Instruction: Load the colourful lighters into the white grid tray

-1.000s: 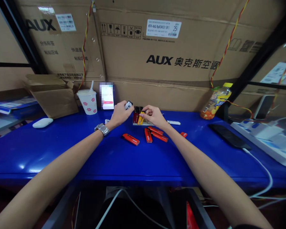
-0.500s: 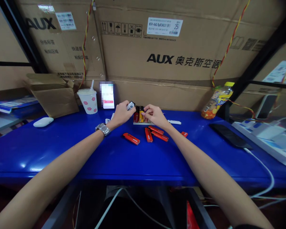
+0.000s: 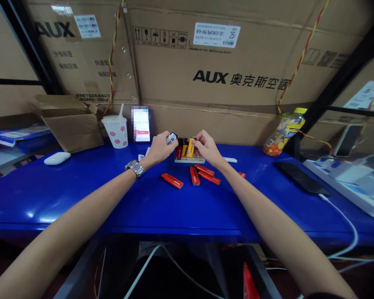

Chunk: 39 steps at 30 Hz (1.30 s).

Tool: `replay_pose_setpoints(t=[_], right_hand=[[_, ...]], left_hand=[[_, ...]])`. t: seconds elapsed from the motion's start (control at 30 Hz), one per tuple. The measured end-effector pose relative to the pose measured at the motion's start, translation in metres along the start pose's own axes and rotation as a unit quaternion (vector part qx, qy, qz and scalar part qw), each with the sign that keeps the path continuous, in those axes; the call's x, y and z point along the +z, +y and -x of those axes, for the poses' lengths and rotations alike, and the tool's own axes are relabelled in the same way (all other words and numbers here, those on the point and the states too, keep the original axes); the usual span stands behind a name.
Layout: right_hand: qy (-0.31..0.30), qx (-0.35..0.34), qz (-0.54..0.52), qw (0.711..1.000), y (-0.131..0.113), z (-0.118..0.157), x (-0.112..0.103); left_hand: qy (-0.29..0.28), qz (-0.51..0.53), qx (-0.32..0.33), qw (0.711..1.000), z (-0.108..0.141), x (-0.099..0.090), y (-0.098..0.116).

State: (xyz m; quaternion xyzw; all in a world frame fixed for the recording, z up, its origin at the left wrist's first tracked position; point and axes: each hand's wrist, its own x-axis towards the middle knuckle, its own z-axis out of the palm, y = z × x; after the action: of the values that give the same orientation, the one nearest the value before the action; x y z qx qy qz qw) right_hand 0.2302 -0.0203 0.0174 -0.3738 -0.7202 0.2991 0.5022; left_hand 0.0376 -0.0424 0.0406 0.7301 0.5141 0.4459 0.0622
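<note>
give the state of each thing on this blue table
left hand, holding small white-and-black object
right hand, touching yellow piece
white rack, holding red pieces upright
orange pieces, lying flat
paper cup, lidded, straw in
cardboard box, flaps open
phone, upright, screen lit
bottle, capped, leaning

On the blue counter (image 3: 81, 199) we've got a dotted paper cup (image 3: 114, 135) with its straw, a propped phone (image 3: 141, 124) right beside it, a white mouse (image 3: 57, 158) far left, a yellow-capped plastic bottle (image 3: 284, 133) right, and big AUX cartons (image 3: 212, 70) behind!
</note>
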Motion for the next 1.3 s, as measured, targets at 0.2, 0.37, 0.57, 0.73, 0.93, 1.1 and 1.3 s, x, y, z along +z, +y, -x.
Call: replay_pose_setpoints(t=[0.2,0.37,0.57,0.73,0.93,1.1,1.3], right_hand=[[-0.021,-0.007,-0.043,0.999,0.001,0.002,0.002],[-0.065,0.005,-0.057,0.996,0.004,0.004,0.005],[-0.021,-0.012,0.025,0.999,-0.001,0.005,0.001],[-0.007,-0.027,0.001,1.0,-0.018,0.008,0.001],[-0.024,-0.026,-0.002,0.999,-0.038,0.009,0.015],[0.072,-0.001,-0.043,0.996,-0.023,0.001,0.0],[0.146,0.03,0.026,0.989,0.019,-0.004,-0.029]], left_hand=[[-0.002,0.002,0.002,1.0,0.0,0.001,-0.001],[0.002,0.0,0.003,1.0,0.0,0.001,0.0],[-0.01,0.006,0.009,1.0,0.002,0.0,0.01],[-0.049,0.018,0.023,0.998,0.007,-0.001,0.02],[-0.066,0.009,0.06,0.996,0.015,-0.001,0.026],[-0.02,0.078,0.064,0.995,0.007,-0.007,0.017],[-0.026,-0.163,-0.019,0.986,-0.014,-0.024,-0.035]])
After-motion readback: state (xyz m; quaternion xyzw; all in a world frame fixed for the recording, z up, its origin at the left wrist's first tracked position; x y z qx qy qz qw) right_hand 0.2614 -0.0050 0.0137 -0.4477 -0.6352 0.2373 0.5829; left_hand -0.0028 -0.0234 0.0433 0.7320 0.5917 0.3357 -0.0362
